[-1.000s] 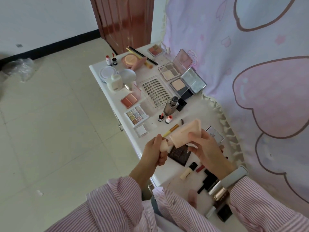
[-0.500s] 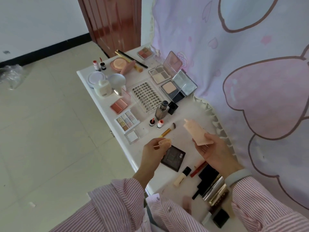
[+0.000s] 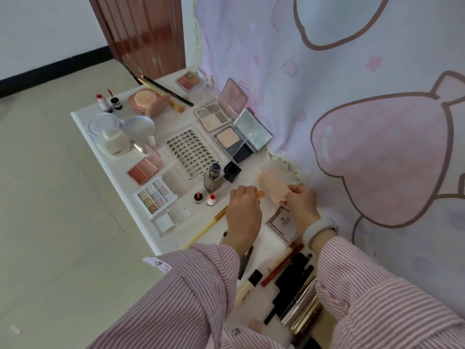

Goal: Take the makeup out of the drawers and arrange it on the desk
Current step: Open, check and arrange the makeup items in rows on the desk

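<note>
1. the right hand [image 3: 300, 201] grips the near end of a peach tube [image 3: 273, 186]; the fingers are curled around its flat end, and the rest of the tube sticks out from the fingers, away from the person, toward the curtain [image 3: 352, 96].
2. the tube is over the far right part of the white desk [image 3: 105, 157], just beside the black cap [image 3: 232, 171] and the grey bottle [image 3: 213, 178]. i cannot tell if it touches the desk.
3. the left hand [image 3: 243, 207] is seen from the back, with fingers curled down. a small orange piece [image 3: 260, 194] shows at its fingertips, near the tube; i cannot tell exactly how it is pinched.
4. a yellow brush [image 3: 206, 229] lies on the desk and goes under the left hand.
5. a square silver compact [image 3: 281, 224] lies between the two wrists.
</note>
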